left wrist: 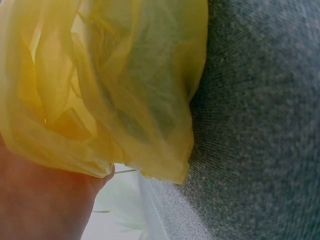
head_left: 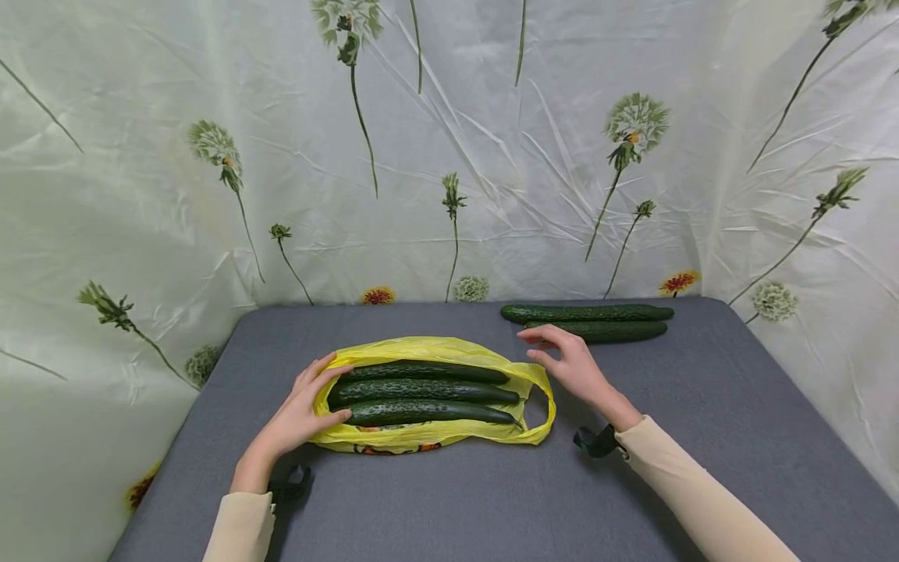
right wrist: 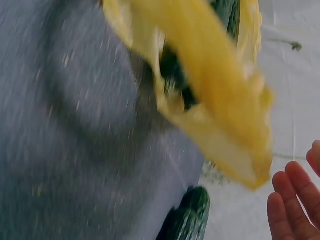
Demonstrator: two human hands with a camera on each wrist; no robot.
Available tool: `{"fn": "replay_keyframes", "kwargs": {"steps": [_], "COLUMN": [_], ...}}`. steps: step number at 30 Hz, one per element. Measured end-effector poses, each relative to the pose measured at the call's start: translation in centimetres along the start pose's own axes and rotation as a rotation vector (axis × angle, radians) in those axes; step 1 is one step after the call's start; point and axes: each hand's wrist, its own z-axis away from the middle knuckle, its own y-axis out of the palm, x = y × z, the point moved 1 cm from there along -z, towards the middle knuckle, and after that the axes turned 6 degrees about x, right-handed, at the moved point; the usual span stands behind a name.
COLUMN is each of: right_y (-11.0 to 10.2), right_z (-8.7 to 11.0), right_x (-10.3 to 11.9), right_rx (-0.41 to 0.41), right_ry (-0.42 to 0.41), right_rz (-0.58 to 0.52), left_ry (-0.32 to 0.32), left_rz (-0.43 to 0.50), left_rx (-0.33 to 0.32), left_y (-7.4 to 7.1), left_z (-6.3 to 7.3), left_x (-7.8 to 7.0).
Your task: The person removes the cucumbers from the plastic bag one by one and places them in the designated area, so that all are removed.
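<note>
A yellow plastic bag (head_left: pixel 449 348) lies on its side, its mouth spread wide. Inside it three long dark green cucumbers (head_left: pixel 424 390) lie side by side. My left hand (head_left: pixel 302 406) grips the bag's left end, with fingers over the far rim and thumb at the near side by the lowest cucumber. In the left wrist view, yellow film (left wrist: pixel 145 90) covers most of what that hand holds. My right hand (head_left: pixel 572 365) is empty, its fingers loosely bent, between the bag's right handle and two more cucumbers (head_left: pixel 590 314) at the back. Its fingertips (right wrist: pixel 285 200) show in the right wrist view.
A grey cloth-covered table (head_left: pixel 435 507) carries everything. Behind and beside it hangs a pale curtain (head_left: pixel 492 156) printed with dandelions. The bag's looped handle (head_left: pixel 549 406) sticks out to the right. Dark straps (head_left: pixel 595 442) hang at both wrists.
</note>
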Motion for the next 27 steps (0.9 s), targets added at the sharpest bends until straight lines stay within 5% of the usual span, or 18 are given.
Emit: {"fn": "replay_keyframes", "kwargs": {"steps": [14, 27], "right_y": [2.9, 6.4], "right_z": [-0.3, -0.7], "right_x": [3.7, 4.0], "right_rx": [0.065, 0.164], "right_ry": [-0.033, -0.051], "right_rz": [-0.097, -0.141], "left_ry": [-0.021, -0.026], "left_rz": [0.002, 0.005], "left_rx": [0.038, 0.051], "left_y": [0.3, 0.4], "left_z": [0.0, 0.0], "left_x": [-0.2, -0.1]}}
